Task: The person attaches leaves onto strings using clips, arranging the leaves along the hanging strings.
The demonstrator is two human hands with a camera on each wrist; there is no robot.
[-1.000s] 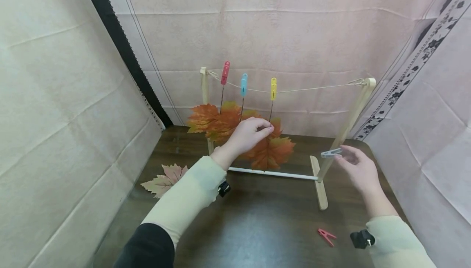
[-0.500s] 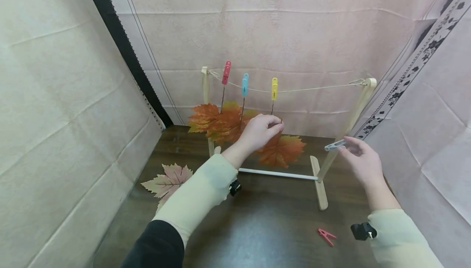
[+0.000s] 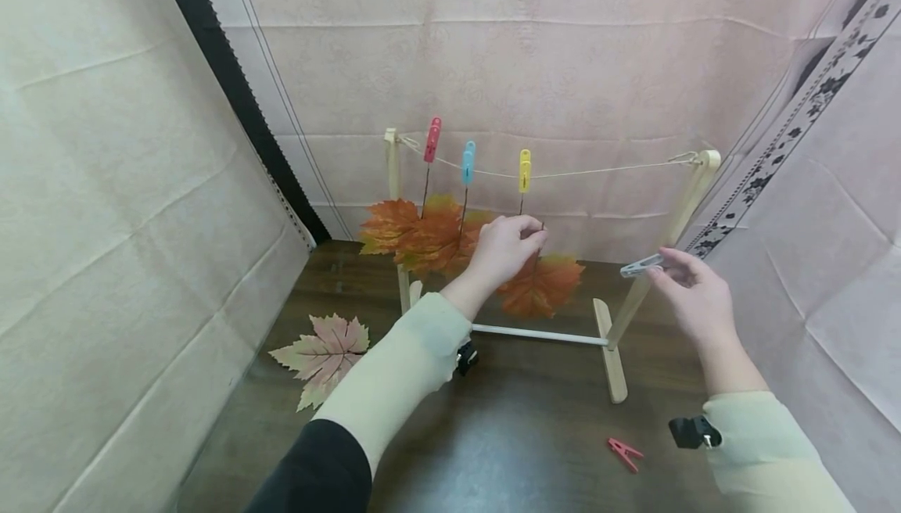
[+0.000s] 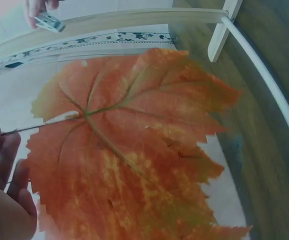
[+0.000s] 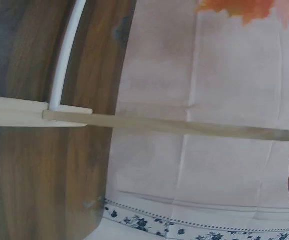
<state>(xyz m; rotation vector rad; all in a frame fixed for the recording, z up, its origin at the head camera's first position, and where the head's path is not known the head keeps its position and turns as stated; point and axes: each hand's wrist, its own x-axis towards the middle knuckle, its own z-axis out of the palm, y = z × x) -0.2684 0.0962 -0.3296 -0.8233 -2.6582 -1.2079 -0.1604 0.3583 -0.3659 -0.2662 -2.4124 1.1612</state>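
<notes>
My left hand (image 3: 505,251) pinches the thin dark stem of an orange artificial maple leaf (image 3: 540,286), held below the string (image 3: 605,170). That leaf (image 4: 129,145) fills the middle of the left wrist view. To the right, my right hand (image 3: 697,294) holds a pale grey-blue clothespin (image 3: 642,265) between thumb and fingers, in front of the stand's right post. Along the string, a red clothespin (image 3: 432,140), a blue clothespin (image 3: 468,163) and a yellow clothespin (image 3: 524,171) grip stems. Orange leaves (image 3: 429,235) hang under them, partly hidden by my left hand.
A wooden stand has a right post (image 3: 686,204), a foot (image 3: 612,364) and a white bottom bar (image 3: 542,334). A pale pink-and-cream leaf (image 3: 327,353) lies on the dark table (image 3: 507,435) at left. Nearer the front right lies a red clothespin (image 3: 625,454). Cloth walls (image 3: 528,67) surround the table.
My left hand has moved right with the leaf, away from the hanging ones. My right hand has risen slightly with the grey-blue clothespin. More of the pale leaf shows.
</notes>
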